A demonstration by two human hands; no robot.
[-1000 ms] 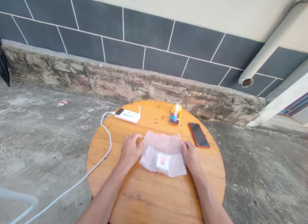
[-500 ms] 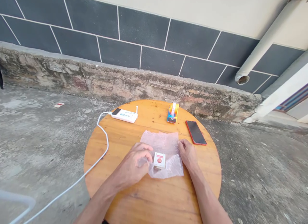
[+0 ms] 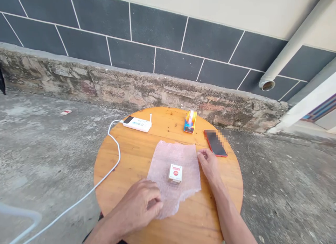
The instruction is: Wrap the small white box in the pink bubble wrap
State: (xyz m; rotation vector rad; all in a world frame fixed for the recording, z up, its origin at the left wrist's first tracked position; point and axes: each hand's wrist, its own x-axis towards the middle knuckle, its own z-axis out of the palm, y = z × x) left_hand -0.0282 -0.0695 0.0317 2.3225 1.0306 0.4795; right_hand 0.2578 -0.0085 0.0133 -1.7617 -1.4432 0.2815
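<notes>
A pinkish, translucent sheet of bubble wrap [image 3: 181,153] lay spread out just below the centre of the frame, its lower edge uneven. Near its middle sat a small white box [image 3: 175,173], top face up, printed with a red band above a red round mark.
</notes>
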